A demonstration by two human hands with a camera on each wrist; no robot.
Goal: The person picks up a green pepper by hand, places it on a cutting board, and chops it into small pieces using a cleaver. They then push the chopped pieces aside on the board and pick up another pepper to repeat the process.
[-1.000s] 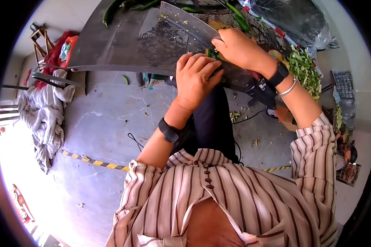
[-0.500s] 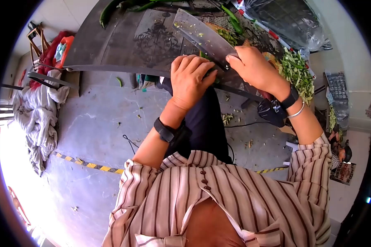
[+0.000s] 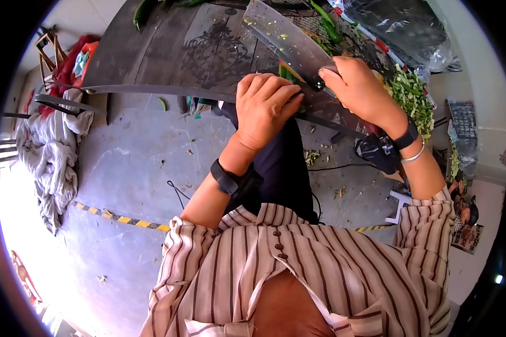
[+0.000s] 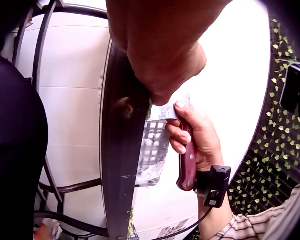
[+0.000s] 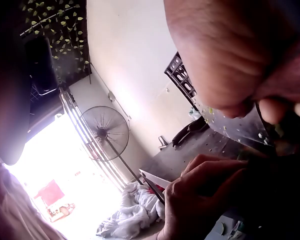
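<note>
At the near table edge in the head view, my left hand bends its fingers over green pepper pieces, holding them down; the fingertips hide part of them. My right hand grips a broad cleaver, its blade slanting up and left beyond the left fingers, with green bits stuck to it. The left wrist view shows the cleaver's dark red handle in the right hand. In the right wrist view the blade is above the left hand.
Chopped greens are heaped at the table's right side. Whole green peppers lie toward the back, beside a plastic-covered item. A dark table extends left; cloth hangs beyond it.
The right hand and cleaver have shifted right and slightly toward the body, away from the left fingers. Little movement shows in the left hand, and more of the green pieces is visible.
</note>
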